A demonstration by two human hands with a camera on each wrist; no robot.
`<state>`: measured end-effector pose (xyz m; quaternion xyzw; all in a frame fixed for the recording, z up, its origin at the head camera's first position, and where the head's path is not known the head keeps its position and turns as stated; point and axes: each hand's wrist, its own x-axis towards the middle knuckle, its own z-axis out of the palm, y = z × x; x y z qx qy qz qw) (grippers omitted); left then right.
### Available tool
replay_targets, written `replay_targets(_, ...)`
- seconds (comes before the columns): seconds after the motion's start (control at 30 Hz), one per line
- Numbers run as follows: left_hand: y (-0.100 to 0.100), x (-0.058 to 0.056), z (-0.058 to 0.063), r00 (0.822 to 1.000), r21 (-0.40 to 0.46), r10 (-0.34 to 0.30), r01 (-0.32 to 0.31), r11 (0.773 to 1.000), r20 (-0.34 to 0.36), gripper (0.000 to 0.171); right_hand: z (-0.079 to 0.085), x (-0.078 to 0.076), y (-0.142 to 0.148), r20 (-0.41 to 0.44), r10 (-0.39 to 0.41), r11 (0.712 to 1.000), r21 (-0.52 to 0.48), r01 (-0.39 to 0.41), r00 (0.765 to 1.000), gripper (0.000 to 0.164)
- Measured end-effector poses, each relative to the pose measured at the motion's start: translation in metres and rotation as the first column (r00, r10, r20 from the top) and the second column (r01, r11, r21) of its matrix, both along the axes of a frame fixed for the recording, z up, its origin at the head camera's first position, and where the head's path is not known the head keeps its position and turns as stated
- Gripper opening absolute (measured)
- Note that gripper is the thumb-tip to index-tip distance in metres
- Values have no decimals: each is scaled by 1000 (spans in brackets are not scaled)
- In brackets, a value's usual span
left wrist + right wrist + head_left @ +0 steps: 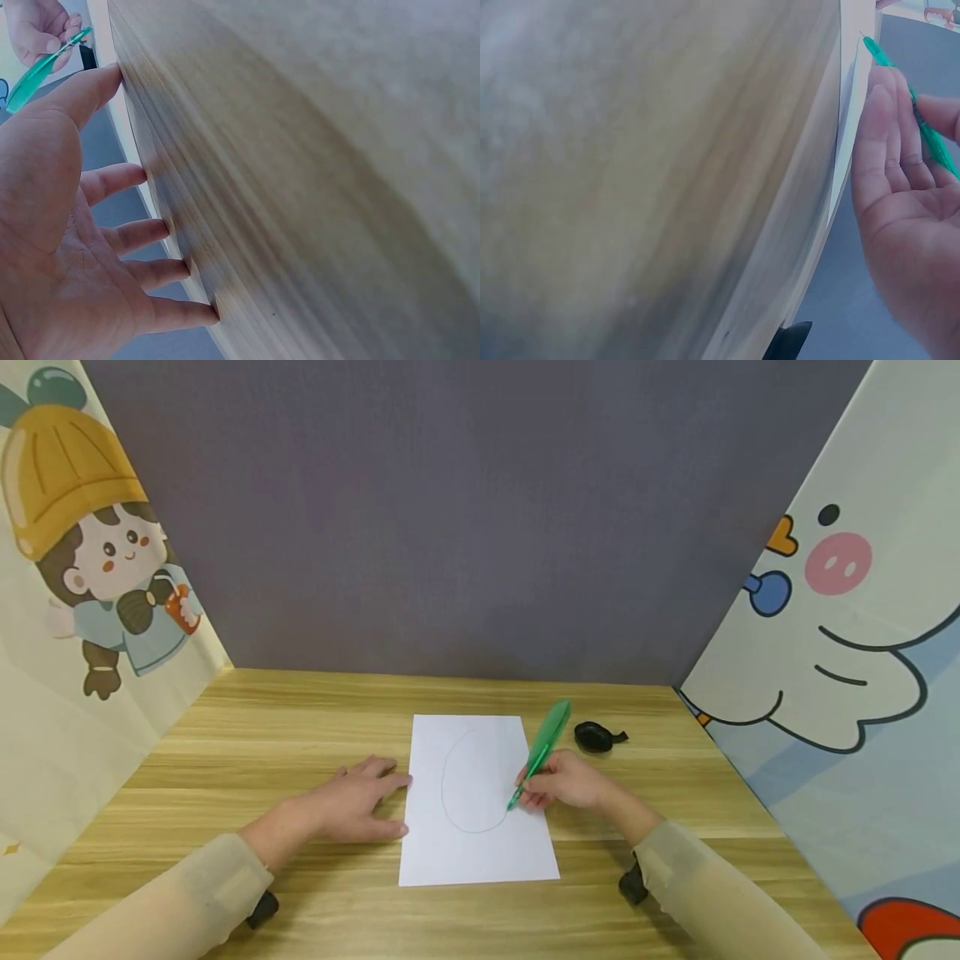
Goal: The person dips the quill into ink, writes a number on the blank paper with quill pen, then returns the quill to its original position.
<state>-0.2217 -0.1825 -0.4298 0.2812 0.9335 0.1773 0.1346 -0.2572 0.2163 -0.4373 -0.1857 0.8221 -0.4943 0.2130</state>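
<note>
A white sheet of paper (427, 860) lies on the wooden table, with a thin, unclosed oval line (443, 777) drawn on it. My right hand (566, 781) pinches a green pen (536, 764) with a broad leaf- or feather-shaped top. The pen leans up to the right, and its tip meets the lower right end of the line. In the right wrist view the thumb and fingers grip the pen's slim shaft (881, 52). My left hand (356, 802) rests at the paper's left edge, fingers spread, fingertips down; the left wrist view shows its palm (75, 255).
A small black rounded object with a short tail (594, 737) lies on the table (300, 718) beyond my right hand. A dark grey panel (465, 527) stands at the back. Cartoon-printed walls (847, 693) flank the table on both sides.
</note>
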Motion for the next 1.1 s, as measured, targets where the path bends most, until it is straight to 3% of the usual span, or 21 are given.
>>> replay_targets(0.67,0,1,1,1000,10,-8,8,1000,-5,85,-1,-9,0,-33,-51,999,-15,50,998,23)
replay_targets(1.1,1,1,2,1000,12,-5,5,1000,4,83,-5,-14,0,-48,-132,991,4,132,990,24)
